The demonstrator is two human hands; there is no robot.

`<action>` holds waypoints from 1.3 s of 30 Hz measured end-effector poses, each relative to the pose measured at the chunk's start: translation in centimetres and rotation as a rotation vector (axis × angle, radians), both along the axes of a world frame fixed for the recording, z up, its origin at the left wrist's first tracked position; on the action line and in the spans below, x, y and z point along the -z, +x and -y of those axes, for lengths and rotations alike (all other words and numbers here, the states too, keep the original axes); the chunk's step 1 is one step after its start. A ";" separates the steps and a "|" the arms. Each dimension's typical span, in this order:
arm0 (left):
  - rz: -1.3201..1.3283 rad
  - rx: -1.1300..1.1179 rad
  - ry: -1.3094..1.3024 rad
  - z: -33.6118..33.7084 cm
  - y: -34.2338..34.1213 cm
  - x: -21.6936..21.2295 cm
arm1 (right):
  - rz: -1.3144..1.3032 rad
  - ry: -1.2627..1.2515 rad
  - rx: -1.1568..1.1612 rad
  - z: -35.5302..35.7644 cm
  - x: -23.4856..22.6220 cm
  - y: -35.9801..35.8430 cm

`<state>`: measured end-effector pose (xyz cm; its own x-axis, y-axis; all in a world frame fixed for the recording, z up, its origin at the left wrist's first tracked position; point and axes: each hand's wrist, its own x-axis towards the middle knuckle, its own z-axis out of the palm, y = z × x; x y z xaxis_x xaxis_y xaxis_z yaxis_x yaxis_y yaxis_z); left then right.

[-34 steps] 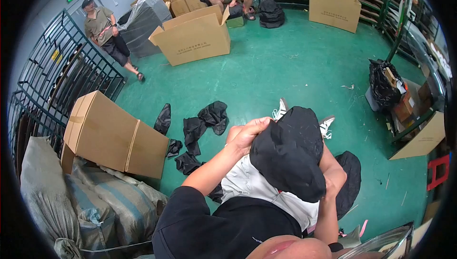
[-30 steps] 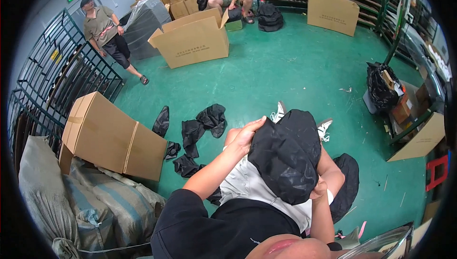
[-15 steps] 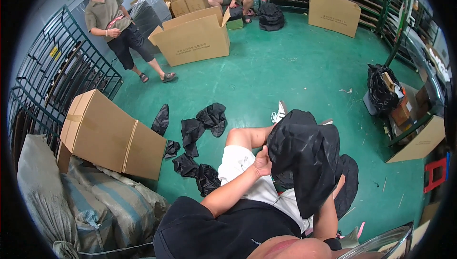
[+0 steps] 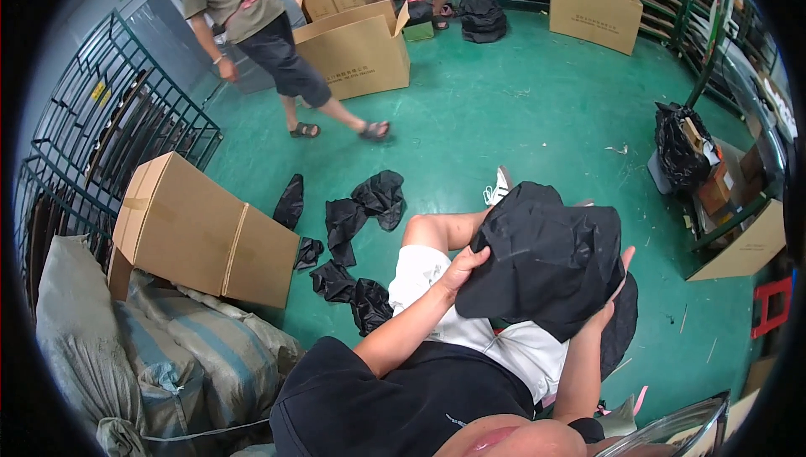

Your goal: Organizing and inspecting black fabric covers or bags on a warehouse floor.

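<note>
Shifted rightward, the held black cloth (image 4: 546, 260) now looks broad and creased.

cloth (image 4: 546, 260): between left hand (image 4: 464, 272), right hand (image 4: 606, 309) | carton (image 4: 206, 230): left | bag (image 4: 680, 154): right

The left hand (image 4: 463, 270) grips the left edge of a crumpled black fabric piece (image 4: 546, 260) above the person's lap. The right hand (image 4: 611, 299) supports its right edge. Several limp black fabric pieces (image 4: 379, 198) lie on the glossy green floor (image 4: 495, 121), right of a tan taped cardboard box (image 4: 197, 230) near the floor's left edge. An open tan cardboard carton (image 4: 365, 66) stands toward the far edge, behind a co-worker (image 4: 252, 16) in mid-stride.
</note>
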<state>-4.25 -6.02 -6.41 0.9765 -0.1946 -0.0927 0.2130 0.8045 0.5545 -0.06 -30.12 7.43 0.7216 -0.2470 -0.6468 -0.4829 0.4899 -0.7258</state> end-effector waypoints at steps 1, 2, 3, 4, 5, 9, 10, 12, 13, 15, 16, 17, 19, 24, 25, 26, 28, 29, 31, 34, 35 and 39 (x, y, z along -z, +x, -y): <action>-0.047 -0.068 -0.011 0.4 -0.1 -1.2 | -0.005 0.002 0.003 0.1 1.8 0.4; -0.069 -0.096 0.056 0.0 0.3 -0.8 | 0.269 0.487 -0.129 0.0 5.0 1.1; -0.098 -0.118 0.120 -0.5 0.9 0.3 | 0.540 0.966 -0.254 0.0 7.5 1.4; -0.144 -0.105 0.074 -0.9 1.2 1.4 | 0.471 0.937 -0.278 -0.4 8.3 1.3; -0.230 -0.018 -0.194 -0.5 1.0 -0.3 | 0.441 1.012 -0.276 -0.4 9.5 1.2; -0.239 -0.133 0.473 -0.7 0.6 -8.8 | 0.620 1.011 -0.325 0.3 8.9 0.5; 0.021 -0.039 -0.037 -1.3 0.9 -5.9 | 0.645 1.058 -0.378 0.1 8.2 -0.1; 0.079 -0.001 -0.429 -1.3 0.9 -4.0 | 0.411 0.577 -0.274 -0.4 7.6 0.0; -0.114 -0.042 -0.291 -1.1 1.0 -4.0 | 0.229 0.804 -0.341 0.0 9.7 1.0; -0.045 -0.043 -0.217 -0.6 1.6 -3.6 | 0.271 0.854 -0.359 -0.1 9.6 1.2; 0.036 -0.060 -0.131 -0.6 1.9 -3.5 | 0.268 0.848 -0.353 0.3 9.1 0.9; 0.033 -0.058 -0.140 -0.8 2.4 -3.0 | 0.333 0.775 -0.267 0.7 8.2 0.6; 0.110 0.007 -0.257 -1.5 3.0 -1.6 | 0.387 0.706 -0.193 1.6 8.0 0.4; -0.105 -0.018 -0.352 -1.4 1.5 -2.3 | 0.399 0.844 -0.271 2.6 9.8 1.3; -0.105 -0.019 -0.355 -1.3 1.4 -2.2 | 0.376 0.854 -0.250 2.7 9.9 1.4; -0.085 -0.021 -0.237 -1.2 1.3 -2.2 | 0.376 0.854 -0.255 2.9 10.3 1.6; -0.076 -0.026 0.114 -1.4 1.3 -2.5 | 0.358 0.980 -0.294 3.6 11.4 2.1; -0.077 -0.029 0.112 -1.7 1.3 -2.4 | 0.356 0.979 -0.297 4.0 11.7 2.4; -0.037 -0.010 0.031 -2.5 1.3 -2.2 | 0.322 0.844 -0.163 4.5 12.2 2.8; 0.062 -0.069 -0.100 -2.7 1.3 -4.8 | 0.451 1.017 -0.210 4.6 11.2 2.5; 0.097 -0.100 -0.181 -2.7 1.1 -5.4 | 0.485 1.148 -0.195 4.4 10.6 2.4; 0.050 -0.190 -0.130 -2.3 0.8 -5.0 | 0.513 0.932 -0.429 0.6 7.3 0.9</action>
<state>-3.46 -3.69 -1.41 0.9995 -0.0139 -0.0295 0.0257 0.8927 0.4500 0.79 -30.75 0.09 0.8620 0.5040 -0.0543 -0.4923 0.8068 -0.3268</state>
